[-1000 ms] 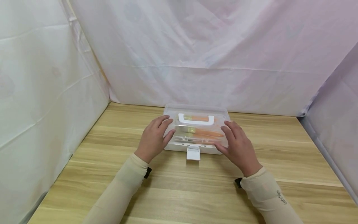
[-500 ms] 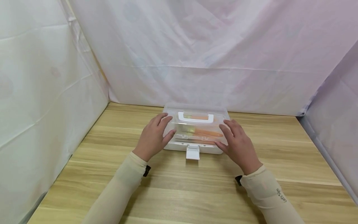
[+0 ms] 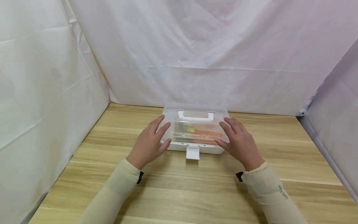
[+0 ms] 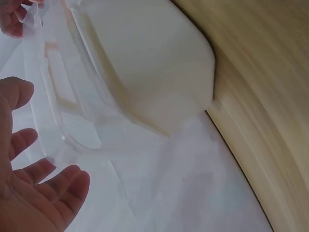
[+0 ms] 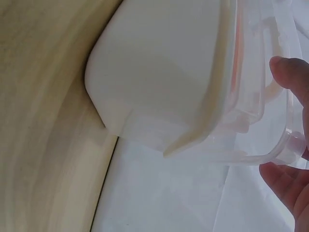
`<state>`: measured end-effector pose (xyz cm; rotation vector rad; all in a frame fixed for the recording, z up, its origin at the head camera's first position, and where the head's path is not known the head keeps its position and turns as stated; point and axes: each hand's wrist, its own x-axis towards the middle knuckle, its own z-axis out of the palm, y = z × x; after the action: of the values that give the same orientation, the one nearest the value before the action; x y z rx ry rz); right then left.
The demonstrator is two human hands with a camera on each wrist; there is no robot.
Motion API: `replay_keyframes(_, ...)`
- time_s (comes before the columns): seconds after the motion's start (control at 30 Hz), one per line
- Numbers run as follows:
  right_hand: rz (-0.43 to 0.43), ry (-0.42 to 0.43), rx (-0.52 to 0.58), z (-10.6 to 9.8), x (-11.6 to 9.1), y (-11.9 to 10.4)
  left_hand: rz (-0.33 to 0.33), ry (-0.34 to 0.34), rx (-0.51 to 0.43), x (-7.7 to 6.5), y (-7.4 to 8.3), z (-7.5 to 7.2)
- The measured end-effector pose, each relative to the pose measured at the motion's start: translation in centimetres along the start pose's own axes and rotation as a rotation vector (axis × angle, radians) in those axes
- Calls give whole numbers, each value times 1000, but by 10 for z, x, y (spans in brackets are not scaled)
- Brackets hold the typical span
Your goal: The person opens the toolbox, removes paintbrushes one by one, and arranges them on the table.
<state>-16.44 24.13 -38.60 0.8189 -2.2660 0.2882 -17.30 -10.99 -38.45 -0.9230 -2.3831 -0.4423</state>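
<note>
Clear plastic formed the lid [image 3: 171,121] of a white box [image 3: 180,147], which stood on the wood-grain table [image 3: 184,193] near the pale cloth [image 3: 195,56] at the back, an orange-handled brush [image 3: 208,133] showing through and a latch [image 3: 193,153] jutting from its front. The person's left hand [image 3: 149,141] was at the box's left end, fingers parted and loosely bent; the right hand [image 3: 241,142] was at the other end, fingers likewise spread. I couldn't tell whether either one pressed on the lid.

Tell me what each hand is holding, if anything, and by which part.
The left hand holds nothing. The right hand is at the right end of the clear lid; whether it grips there cannot be told.
</note>
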Motion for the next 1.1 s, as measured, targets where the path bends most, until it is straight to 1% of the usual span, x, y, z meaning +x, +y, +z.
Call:
replay_keyframes(0.1,-10,11,4,-2,3,1,21,16,-2,-6,-1,-1)
replay_keyframes(0.3,-3,8,26,-6,9,5,2,39,-6,-17,-6,-2)
replay_keyframes(0.4,4,10,43,-7,12,7,7,43,-2,-23,-7,-3)
replay_keyframes(0.6,15,-4,66,-9,18,11,7,49,-25,-31,-7,-2)
replay_keyframes(0.7,9,-17,79,-9,21,12,11,12,-24,-34,-8,-1)
replay_keyframes(0.9,7,-41,76,-12,25,15,18,-124,5,-40,-8,4)
replay_keyframes(0.97,7,-46,74,-13,26,16,33,-156,20,-42,-8,7)
replay_keyframes(1.1,4,-54,72,-15,28,16,57,-195,42,-45,-7,10)
